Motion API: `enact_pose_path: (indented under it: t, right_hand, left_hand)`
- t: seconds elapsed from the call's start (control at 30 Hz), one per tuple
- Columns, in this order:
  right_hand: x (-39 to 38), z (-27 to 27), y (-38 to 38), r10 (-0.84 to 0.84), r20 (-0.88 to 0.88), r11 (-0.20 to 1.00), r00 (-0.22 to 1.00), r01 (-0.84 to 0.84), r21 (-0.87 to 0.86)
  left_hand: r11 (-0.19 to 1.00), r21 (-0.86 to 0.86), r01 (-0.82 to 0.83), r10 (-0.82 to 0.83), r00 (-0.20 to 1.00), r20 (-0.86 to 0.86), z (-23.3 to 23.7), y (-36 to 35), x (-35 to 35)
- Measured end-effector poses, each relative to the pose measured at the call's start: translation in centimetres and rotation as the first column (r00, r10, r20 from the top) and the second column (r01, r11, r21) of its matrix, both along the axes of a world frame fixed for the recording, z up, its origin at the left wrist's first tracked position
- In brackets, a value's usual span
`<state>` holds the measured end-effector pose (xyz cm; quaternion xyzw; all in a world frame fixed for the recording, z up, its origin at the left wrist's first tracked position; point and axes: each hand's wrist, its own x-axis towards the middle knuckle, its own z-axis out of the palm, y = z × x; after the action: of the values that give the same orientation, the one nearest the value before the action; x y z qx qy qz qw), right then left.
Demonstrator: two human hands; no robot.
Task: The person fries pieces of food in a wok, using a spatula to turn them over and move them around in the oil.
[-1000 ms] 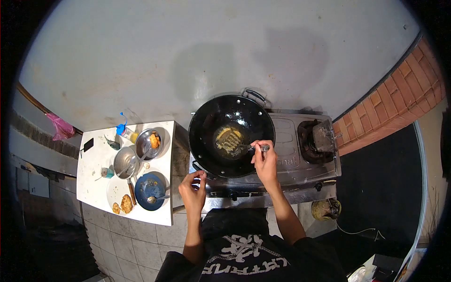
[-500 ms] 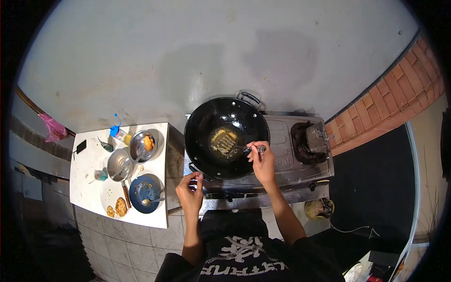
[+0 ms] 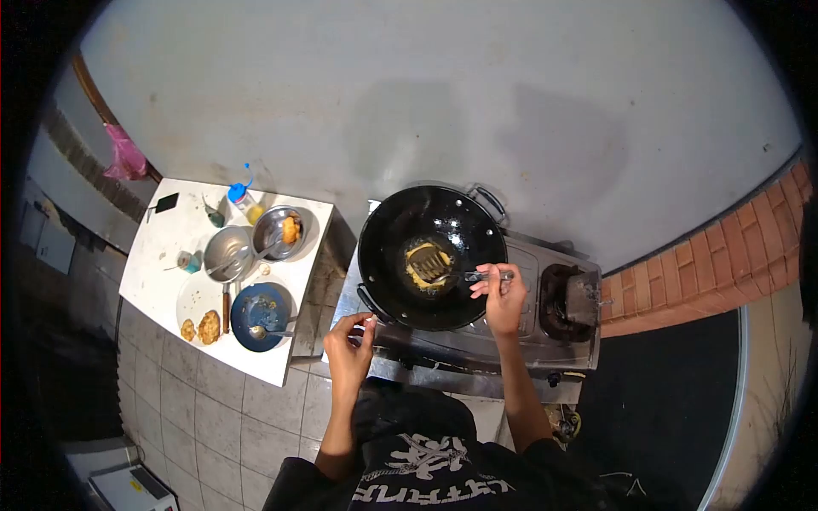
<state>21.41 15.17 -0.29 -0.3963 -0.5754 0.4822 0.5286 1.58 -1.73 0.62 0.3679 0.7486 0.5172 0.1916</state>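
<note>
My right hand (image 3: 503, 302) is closed round the handle of a slotted spatula (image 3: 433, 266). The spatula's head lies over a yellow, flat piece of frying food (image 3: 417, 254) in the bottom of a black wok (image 3: 392, 221). My left hand (image 3: 348, 349) is beside the wok's lower left handle (image 3: 366, 296), thumb and fingertips pinched together. Whether those fingers grip the handle's end or something small cannot be made out. The wok stands on the left burner of a metal gas stove (image 3: 528, 264).
A white table (image 3: 153, 264) on the left carries a steel bowl (image 3: 271, 223) with golden food, a steel pan (image 3: 223, 247), a blue plate (image 3: 243, 302), fried pieces (image 3: 209, 327), a blue-capped bottle (image 3: 243, 198) and a phone (image 3: 167, 203). Right is a second burner (image 3: 555, 302) and bricks (image 3: 682, 287).
My view has turned, tilting the scene. The spatula's head has shifted over the food, and its handle shows more fully. My left hand stays beside the wok handle.
</note>
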Motion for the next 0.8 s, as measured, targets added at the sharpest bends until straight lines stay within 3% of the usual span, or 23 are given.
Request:
enact_pose_path:
  t: [0.23, 0.47, 0.8]
  right_hand:
    - [0.7, 2.0, 1.2, 0.077, -0.090, 0.997, 0.993, -0.078, -0.003]
    - [2.3, 1.0, 1.4, 0.097, 0.017, 0.995, 0.995, -0.097, 0.016]
    - [2.6, 0.5, 2.1, 0.242, 0.146, 0.966, 0.959, -0.252, 0.055]
  left_hand:
    - [0.998, -0.038, -0.054, 0.052, 0.997, -0.055, 0.8, -0.7, 1.1]
    - [0.991, -0.098, -0.086, 0.079, 0.994, -0.073, 0.9, -1.1, 2.0]
    - [0.991, -0.070, -0.111, 0.101, 0.986, -0.135, 1.1, -0.1, 3.6]
